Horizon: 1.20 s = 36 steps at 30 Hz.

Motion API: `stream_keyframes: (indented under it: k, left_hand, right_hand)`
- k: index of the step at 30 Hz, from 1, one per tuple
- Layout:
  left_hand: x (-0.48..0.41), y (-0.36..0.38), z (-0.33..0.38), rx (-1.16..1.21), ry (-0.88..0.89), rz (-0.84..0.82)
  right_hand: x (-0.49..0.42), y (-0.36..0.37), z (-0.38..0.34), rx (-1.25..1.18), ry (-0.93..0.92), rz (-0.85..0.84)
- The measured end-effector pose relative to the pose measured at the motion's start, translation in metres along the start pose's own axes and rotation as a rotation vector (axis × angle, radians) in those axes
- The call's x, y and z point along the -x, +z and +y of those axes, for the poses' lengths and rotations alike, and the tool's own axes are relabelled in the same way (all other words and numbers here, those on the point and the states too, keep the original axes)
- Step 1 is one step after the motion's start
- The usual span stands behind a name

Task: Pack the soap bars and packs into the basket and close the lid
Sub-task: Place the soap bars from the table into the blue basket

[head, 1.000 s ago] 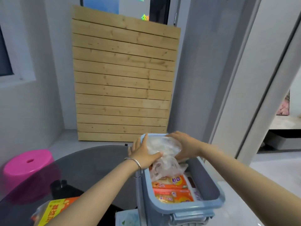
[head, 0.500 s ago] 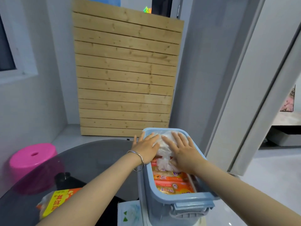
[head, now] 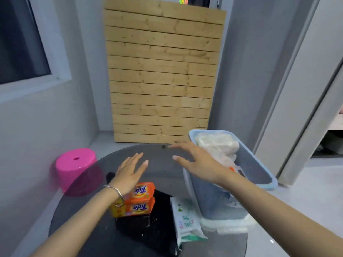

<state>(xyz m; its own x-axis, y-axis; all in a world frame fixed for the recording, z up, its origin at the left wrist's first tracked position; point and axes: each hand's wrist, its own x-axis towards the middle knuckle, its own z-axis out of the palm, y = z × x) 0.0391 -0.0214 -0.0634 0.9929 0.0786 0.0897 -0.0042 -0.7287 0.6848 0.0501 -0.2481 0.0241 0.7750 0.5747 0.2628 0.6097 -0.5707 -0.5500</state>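
Note:
A pale blue basket (head: pixel 257 164) stands at the right of the round dark glass table (head: pixel 157 164), with a clear bag of white soap bars (head: pixel 217 145) lying on top of its contents. An orange Tide soap pack (head: pixel 137 200) lies on the table in front of me. My left hand (head: pixel 130 173) hovers just above and behind that pack, fingers spread, holding nothing. My right hand (head: pixel 196 160) is over the table at the basket's left rim, fingers apart and empty. A white translucent lid (head: pixel 226 224) lies under the basket's near end.
A white and green wipes pack (head: pixel 185 221) and a black bag (head: pixel 148 225) lie on the table near me. A pink plastic stool (head: pixel 76 167) stands on the floor at the left. A wooden slat panel (head: pixel 161 76) leans against the back wall.
Both hands have let go of the clear soap bag in the basket and swung left over the table. The view has tilted down, showing the Tide pack in front.

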Motion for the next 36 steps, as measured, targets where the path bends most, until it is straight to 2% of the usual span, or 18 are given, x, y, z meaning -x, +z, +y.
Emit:
stream_keyframes:
  k: [2,4,6,8,11,14,17,19,22,25,28,32,34,36]
  left_hand:
    - [0.008,-0.010,-0.026,-0.058,-0.080,-0.020]
    - [0.017,-0.016,-0.049,-0.100,-0.163,-0.080]
    - [0.028,-0.015,-0.069,-0.041,-0.175,-0.192]
    - [0.039,-0.014,-0.084,0.016,-0.127,-0.268]
    - [0.048,-0.015,-0.096,0.021,-0.056,-0.159]
    - [0.050,-0.027,-0.086,0.003,0.027,-0.085]
    - [0.047,-0.050,-0.053,0.064,0.131,0.022]
    - [0.039,-0.066,-0.015,0.120,0.221,0.088]
    - [0.019,-0.076,0.045,0.197,0.327,0.140]
    - [-0.004,-0.058,0.102,0.236,0.374,0.126]
    - [-0.022,-0.022,0.145,0.177,0.402,0.104]
    - [-0.048,0.035,0.167,0.117,0.395,-0.006]
    - [-0.059,0.056,0.165,-0.050,0.404,-0.012]
    - [-0.068,0.071,0.161,-0.225,0.404,-0.048]
  right_hand:
    - [-0.006,0.038,-0.009,0.012,0.000,-0.165]
    - [-0.013,0.077,-0.010,0.000,0.112,-0.360]
    - [-0.017,0.109,-0.003,-0.032,0.227,-0.457]
    - [-0.019,0.132,0.005,-0.056,0.281,-0.437]
    - [-0.020,0.145,0.012,-0.072,0.304,-0.353]
    - [-0.022,0.132,0.006,0.059,0.209,-0.310]
    - [-0.023,0.086,-0.007,0.076,0.094,-0.188]
    - [-0.022,0.042,-0.016,-0.016,0.048,-0.081]
    - [-0.015,-0.023,-0.021,-0.146,0.041,0.021]
    - [-0.003,-0.078,-0.005,-0.157,0.088,0.049]
    - [0.014,-0.113,0.029,-0.157,0.159,0.054]
    - [0.033,-0.128,0.086,-0.155,0.244,0.051]
    - [0.039,-0.122,0.111,-0.104,0.311,0.017]
    - [0.040,-0.112,0.131,0.051,0.338,-0.034]
